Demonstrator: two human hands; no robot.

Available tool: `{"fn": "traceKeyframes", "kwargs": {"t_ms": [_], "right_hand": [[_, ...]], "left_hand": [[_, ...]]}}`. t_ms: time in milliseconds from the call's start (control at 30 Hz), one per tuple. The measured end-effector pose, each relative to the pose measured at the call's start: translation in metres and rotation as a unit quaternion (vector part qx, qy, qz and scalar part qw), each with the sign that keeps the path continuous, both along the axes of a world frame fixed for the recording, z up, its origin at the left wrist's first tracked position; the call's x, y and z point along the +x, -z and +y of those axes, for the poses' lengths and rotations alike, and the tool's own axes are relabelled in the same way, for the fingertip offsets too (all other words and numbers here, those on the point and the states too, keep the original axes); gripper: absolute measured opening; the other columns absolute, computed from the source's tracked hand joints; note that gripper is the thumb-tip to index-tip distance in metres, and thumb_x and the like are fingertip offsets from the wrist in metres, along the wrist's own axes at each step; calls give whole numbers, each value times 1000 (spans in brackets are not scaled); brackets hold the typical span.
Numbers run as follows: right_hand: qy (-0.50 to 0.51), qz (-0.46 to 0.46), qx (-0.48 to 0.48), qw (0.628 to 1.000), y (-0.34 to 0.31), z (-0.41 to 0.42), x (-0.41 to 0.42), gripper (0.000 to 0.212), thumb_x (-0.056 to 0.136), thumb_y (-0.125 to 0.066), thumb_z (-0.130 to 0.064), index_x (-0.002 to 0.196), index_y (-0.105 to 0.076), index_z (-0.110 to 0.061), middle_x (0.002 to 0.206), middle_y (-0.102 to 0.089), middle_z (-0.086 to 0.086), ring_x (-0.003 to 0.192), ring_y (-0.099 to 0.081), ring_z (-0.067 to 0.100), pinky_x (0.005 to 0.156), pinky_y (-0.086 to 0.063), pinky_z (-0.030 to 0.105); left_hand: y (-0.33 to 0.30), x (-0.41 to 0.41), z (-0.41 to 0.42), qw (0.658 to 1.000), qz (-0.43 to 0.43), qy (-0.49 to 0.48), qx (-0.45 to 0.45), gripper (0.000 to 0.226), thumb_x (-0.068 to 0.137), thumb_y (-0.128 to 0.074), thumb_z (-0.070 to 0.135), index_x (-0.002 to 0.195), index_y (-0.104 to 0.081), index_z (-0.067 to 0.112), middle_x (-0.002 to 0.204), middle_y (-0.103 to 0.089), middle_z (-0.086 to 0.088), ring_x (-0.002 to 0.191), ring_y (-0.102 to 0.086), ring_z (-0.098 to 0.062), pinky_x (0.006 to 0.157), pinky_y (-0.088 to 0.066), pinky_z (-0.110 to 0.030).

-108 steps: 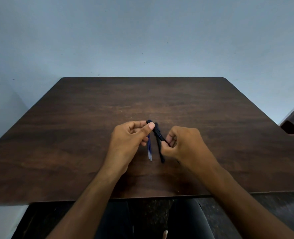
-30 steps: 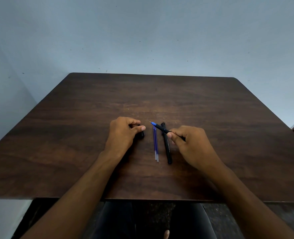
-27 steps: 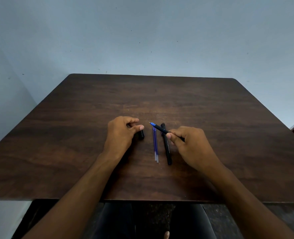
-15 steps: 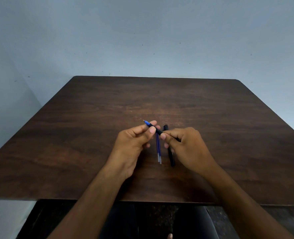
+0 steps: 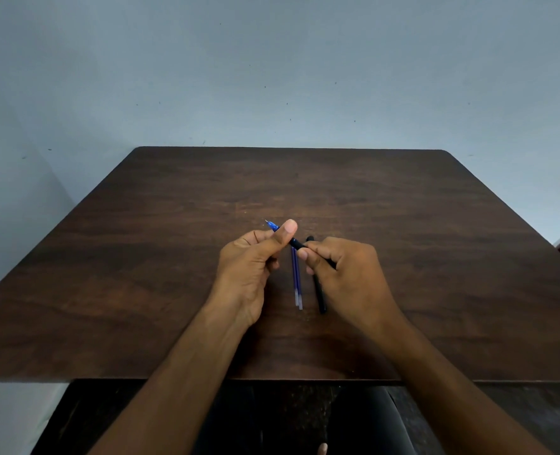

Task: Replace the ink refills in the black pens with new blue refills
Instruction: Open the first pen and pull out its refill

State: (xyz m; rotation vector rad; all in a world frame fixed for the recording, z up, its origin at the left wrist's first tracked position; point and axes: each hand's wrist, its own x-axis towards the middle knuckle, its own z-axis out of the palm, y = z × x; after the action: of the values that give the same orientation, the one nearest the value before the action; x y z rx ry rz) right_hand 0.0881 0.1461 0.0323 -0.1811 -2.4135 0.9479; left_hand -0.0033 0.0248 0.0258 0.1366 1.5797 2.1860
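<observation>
Low in the frame, two forearms reaching up from the near table edge (image 5: 272,379) toward centre. At centre, both hands meeting on one uncapped black pen (image 5: 296,244) raised just above the tabletop: left hand (image 5: 250,267) pinching its front section between thumb and curled fingers, blue tip (image 5: 273,226) poking out toward the upper left; right hand (image 5: 344,274) curled round the barrel's rear. Directly beneath, two blue refills (image 5: 296,280) lying side by side, and just right of them a second black pen (image 5: 319,290), partly under the right hand. Judged step: unscrewing or pulling the front section free to reach the old refill. Next move likely calling for opposite twists, parts kept over the wood. Beyond the hands, bare dark tabletop running to the far edge (image 5: 288,148) and pale wall; ample room either side.
</observation>
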Motion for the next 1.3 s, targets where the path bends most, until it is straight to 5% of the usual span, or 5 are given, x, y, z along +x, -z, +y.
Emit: {"fn": "traceKeyframes", "kwargs": {"t_ms": [200,600,833,1100,1300], "right_hand": [[22,-32,-8,999,-3,3,1,29,97,-63,-22,70,-70,-15,67,-65,-2,61,-59,7,59,-43,10],[4,-32,5,999,-5,0,2,30,97,-64,-21,67,-66,-17,67,-65,0,63,-61,12,60,-43,12],[6,-51,9,999,-5,2,3,24,97,-64,-24,74,-62,-33,68,-64,-6,62,-57,3,60,-42,9],[-7,-46,-6,999,-3,-2,4,18,95,-65,-22,79,-73,-24,71,-66,-3,66,-61,8,61,-45,11],[13,-56,0,998,-5,0,4,20,96,-65,-23,79,-73,-21,72,-66,-3,66,-61,7,59,-42,11]], "left_hand": [[3,-1,-9,994,26,91,57,41,89,-70,19,129,-62,20,118,-76,2,80,-67,1,78,-42,-27],[11,0,2,997,0,-34,72,33,60,-86,32,83,-73,11,72,-69,3,63,-51,-7,59,-43,-21],[12,1,-9,995,65,55,51,31,81,-70,23,112,-76,17,113,-78,-4,78,-61,-1,67,-37,-27],[11,5,-2,998,3,-48,33,27,54,-87,42,62,-73,20,59,-59,9,58,-47,-5,53,-39,-21],[13,5,-9,995,35,67,69,37,86,-70,27,121,-71,18,112,-77,3,73,-57,-1,67,-39,-24]]}}
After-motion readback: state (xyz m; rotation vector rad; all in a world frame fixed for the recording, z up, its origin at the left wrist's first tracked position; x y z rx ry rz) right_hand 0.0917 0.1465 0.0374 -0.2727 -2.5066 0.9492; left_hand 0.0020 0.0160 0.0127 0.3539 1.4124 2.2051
